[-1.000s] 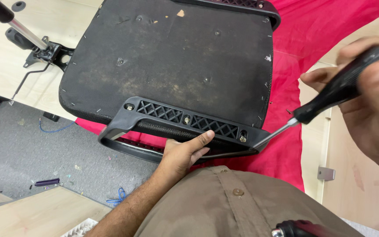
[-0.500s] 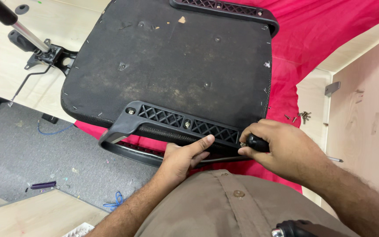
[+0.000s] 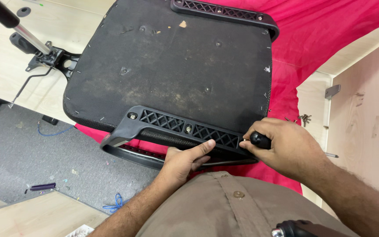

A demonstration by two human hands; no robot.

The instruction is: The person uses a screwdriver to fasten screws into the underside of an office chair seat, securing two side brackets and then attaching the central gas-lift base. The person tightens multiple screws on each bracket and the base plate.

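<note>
At the near edge of the upturned chair seat (image 3: 176, 74), lying on red cloth (image 3: 330, 30), the black armrest bracket (image 3: 185, 129) is pinched by the left hand (image 3: 183, 160), thumb extended on top. The right hand (image 3: 286, 147) is closed around a black screwdriver handle (image 3: 260, 140) at the bracket's right end.

Olive-brown button-up shirt (image 3: 224, 206) | round matching buttons on front placket | bare forearms, no sleeves at wrists | left hand (image 3: 183, 160) and right hand (image 3: 288, 147) ungloved | no rings or watch seen
</note>
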